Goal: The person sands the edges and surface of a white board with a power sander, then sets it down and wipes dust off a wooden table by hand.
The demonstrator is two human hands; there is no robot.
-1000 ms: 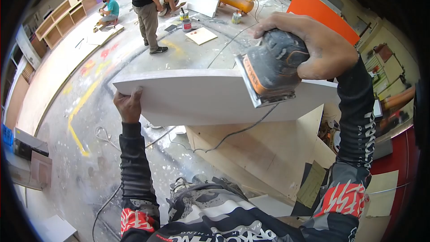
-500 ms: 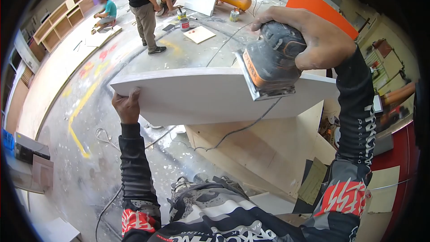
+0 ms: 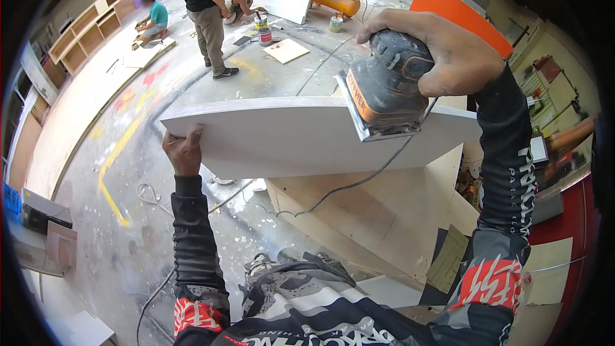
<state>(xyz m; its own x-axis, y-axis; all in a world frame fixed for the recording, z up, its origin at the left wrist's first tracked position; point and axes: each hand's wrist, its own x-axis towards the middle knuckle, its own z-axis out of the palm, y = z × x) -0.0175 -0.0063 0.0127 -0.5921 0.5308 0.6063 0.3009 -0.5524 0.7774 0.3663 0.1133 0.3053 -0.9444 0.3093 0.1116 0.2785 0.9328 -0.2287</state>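
My right hand (image 3: 448, 51) is wrapped over the top of a black and orange electric sander (image 3: 387, 93), dusty all over. The sander is tilted, its flat pad at the upper edge of a white board (image 3: 288, 138); whether the pad fully touches is hard to tell. With thumb in front and fingers behind, my left hand (image 3: 184, 148) grips the board's left end. The sander's grey cord (image 3: 346, 187) hangs down across the board's face. Beneath the board is a pale plywood box (image 3: 359, 218).
A standing person (image 3: 208, 19) and two crouching people are farther off. Paint cans (image 3: 265, 36), a flat cream panel (image 3: 286, 50) and an orange air compressor (image 3: 339, 3) stand or lie on the floor. An orange panel (image 3: 458, 16) rises behind my right hand. Another cord (image 3: 154, 197) lies at left.
The sander and my right hand have shifted very slightly left along the board's edge. The cord hangs a little differently. My left hand keeps its grip.
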